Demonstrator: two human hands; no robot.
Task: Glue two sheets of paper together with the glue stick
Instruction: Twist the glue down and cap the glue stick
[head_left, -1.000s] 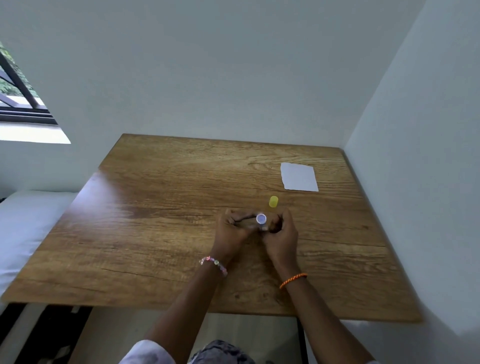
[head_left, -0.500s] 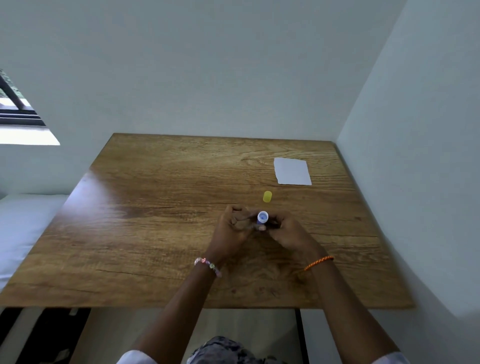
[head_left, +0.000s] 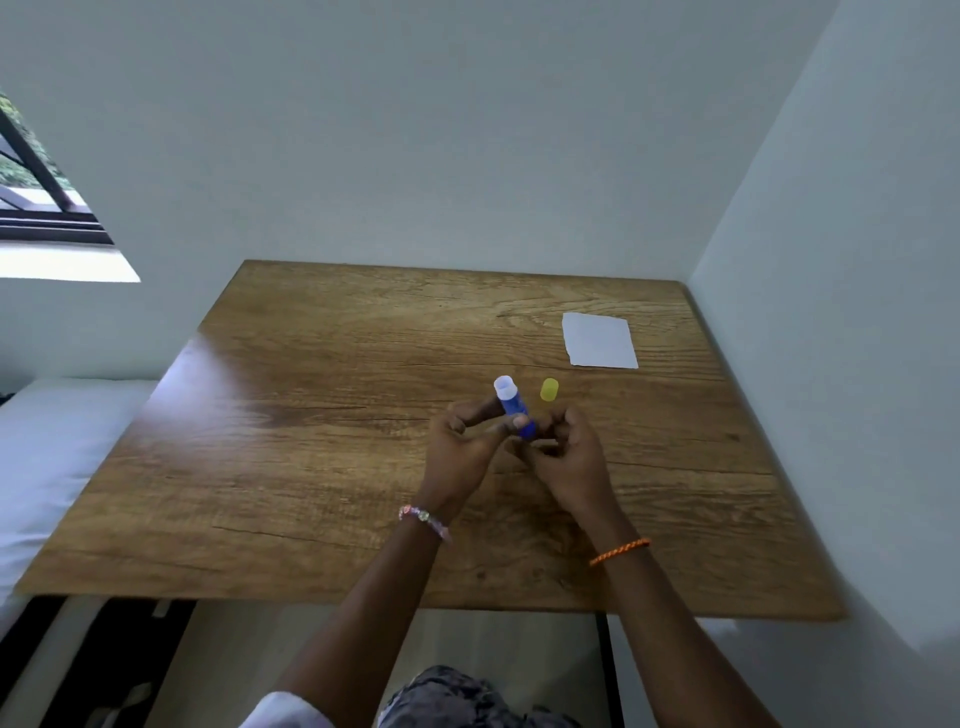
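On the wooden tabletop (head_left: 322, 441), white paper (head_left: 600, 340) waits near the far right corner, unglued. Left hand (head_left: 460, 452) and right hand (head_left: 569, 454) both pinch the uncapped glue stick (head_left: 514, 408); yellow cap (head_left: 549, 389) lies beside.

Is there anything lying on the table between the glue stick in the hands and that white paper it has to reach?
Only the yellow cap, lying just right of the glue stick and short of the white paper. It sits slightly beside the straight line, so lifting the stick would pass it. Otherwise the table between them is bare wood.
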